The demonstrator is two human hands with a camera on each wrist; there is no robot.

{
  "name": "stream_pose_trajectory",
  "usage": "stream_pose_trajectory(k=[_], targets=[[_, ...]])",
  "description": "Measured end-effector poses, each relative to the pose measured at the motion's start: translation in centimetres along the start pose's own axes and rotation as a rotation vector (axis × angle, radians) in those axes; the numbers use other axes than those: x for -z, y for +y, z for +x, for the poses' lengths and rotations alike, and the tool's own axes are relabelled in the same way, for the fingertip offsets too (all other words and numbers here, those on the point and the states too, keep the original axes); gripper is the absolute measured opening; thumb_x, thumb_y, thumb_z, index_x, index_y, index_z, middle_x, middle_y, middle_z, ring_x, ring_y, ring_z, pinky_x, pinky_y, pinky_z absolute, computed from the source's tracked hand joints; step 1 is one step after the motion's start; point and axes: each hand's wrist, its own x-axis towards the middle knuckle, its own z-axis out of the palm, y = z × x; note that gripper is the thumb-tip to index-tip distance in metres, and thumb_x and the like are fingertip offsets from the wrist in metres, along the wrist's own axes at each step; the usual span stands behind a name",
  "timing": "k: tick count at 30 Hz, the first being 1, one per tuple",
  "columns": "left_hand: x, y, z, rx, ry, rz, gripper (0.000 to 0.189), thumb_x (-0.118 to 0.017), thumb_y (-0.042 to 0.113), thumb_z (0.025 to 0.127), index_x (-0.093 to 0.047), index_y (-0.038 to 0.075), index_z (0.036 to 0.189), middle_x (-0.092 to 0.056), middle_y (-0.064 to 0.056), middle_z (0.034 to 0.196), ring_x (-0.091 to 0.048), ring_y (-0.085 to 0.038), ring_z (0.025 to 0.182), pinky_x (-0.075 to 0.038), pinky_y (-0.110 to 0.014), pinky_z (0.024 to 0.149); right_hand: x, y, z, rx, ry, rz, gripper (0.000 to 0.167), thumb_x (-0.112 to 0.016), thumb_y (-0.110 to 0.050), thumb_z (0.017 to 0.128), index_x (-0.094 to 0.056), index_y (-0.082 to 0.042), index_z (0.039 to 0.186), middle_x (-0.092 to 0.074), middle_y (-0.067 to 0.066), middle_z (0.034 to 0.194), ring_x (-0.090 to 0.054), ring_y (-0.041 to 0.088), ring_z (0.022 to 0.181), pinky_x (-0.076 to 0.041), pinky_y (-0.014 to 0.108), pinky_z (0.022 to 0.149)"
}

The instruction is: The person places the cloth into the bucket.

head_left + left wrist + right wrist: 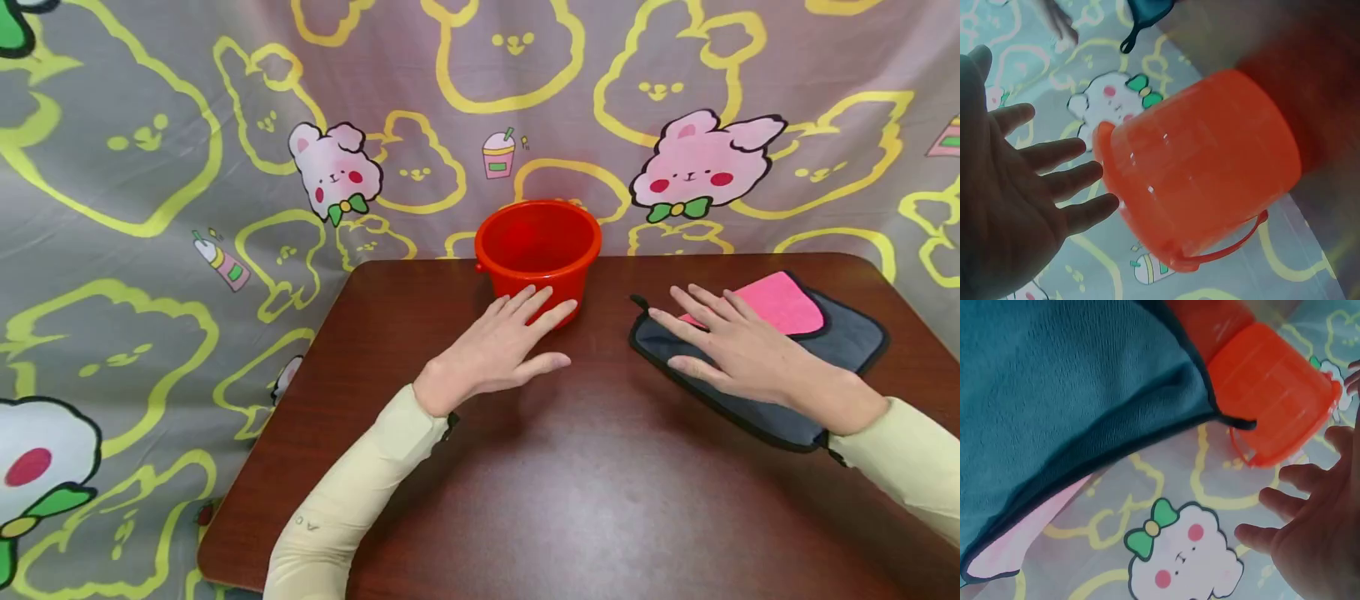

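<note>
Left grip (495, 350): 1 bare hand, wide, fingers straight and a little spread, back of the hand uppermost, its fingertips just near of the bucket in the head view; contact with the bucket cannot be told.

Right grip (738, 354): 1 bare hand, likewise wide, fingers straight and parted, over the left part of the cloth; in the right wrist view it shows apart from the cloth.

Bucket (536, 276): 1, red, upright at the far edge of the bench (585, 500), left of the cloth. Thin red handle (1235, 245) hangs along its side.

Cloth (855, 333): 1, grey with black edging, flat on the right side of the bench. Black loop (640, 302) at its far left corner.

Pink piece (787, 308): black-edged, upon the far part of the cloth, partly hidden by the right fingers; whether separate or a turned-over part cannot be told.

Sleeves: 2, pale yellow, left sleeve (360, 483) and right sleeve (907, 450).

Curtain (405, 67): grey, printed with yellow outlines and white and pink rabbits, hanging beyond the bench and at its left.
</note>
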Motion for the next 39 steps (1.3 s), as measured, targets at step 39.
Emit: stream_pose_trajectory(k=[39], targets=[[0.8,-6.4,2.4,0.281,0.758,-0.427,0.037,-0.052,0.028,0.099,-0.055,0.008,0.130,-0.067,-0.012,0.119,-0.065,-0.022,0.101,-0.055,-0.035,0.088,-1.3,8.1,0.2,-0.293,-0.104,0.141,0.090,-0.075,-0.035,0.084,-0.026,-0.006,0.153,-0.037,0.036,0.139,-0.038,0.054,0.124,-0.041,0.072,0.093]])
